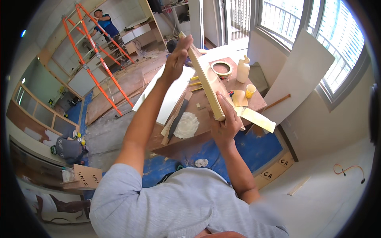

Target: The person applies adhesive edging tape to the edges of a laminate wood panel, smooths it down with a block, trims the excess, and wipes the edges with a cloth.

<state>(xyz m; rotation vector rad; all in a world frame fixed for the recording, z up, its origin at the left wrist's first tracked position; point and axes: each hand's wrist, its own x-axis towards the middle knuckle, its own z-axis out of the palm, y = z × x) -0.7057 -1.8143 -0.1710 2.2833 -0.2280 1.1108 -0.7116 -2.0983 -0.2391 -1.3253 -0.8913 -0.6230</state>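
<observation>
A brown wooden worktable [238, 85] stands beyond the person, strewn with scraps, a white bottle [243, 69] and a roll of tape [222, 68] at its far right. Above it is held a long pale wooden strip [206, 77], its long axis running from far left down to near right. The left hand [176, 59] pinches the far, upper end; the right hand [223, 125] is wrapped tight around the near, lower end.

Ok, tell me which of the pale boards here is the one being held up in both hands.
The long narrow wooden strip, gripped by the left hand at its top and the right hand at its bottom; the white flat board lies on the workbench.
</observation>
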